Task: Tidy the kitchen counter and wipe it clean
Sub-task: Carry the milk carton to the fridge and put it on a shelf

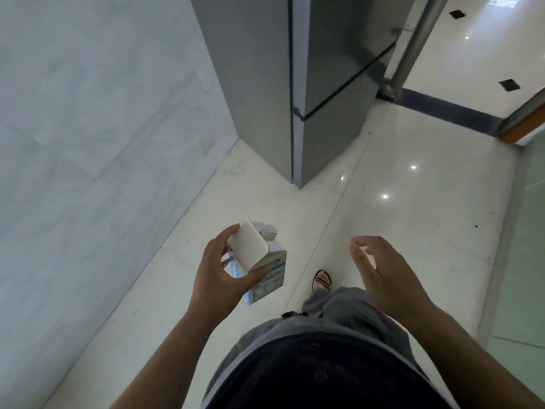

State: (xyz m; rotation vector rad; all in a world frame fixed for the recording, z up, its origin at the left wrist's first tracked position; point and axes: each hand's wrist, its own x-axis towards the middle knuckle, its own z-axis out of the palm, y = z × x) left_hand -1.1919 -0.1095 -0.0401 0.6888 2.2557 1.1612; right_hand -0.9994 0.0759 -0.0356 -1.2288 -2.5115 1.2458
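Refrigerator (324, 84) is seen closed, standing on the tiled floor (413, 216) against the wall; the counter is not in view. Right hand (380, 270) is held loosely open in the air, nothing gripped. Left hand (218, 273) is closed around the top of a carton (259, 258), thumb on the near side, fingers on the far side; the carton is carried tilted above the floor, short of the refrigerator. Judged: stiff paperboard, dentable if squeezed; weight unknown, contents unseen. A firmer hold is expected at mid-body, clear of the screw cap (269, 231).
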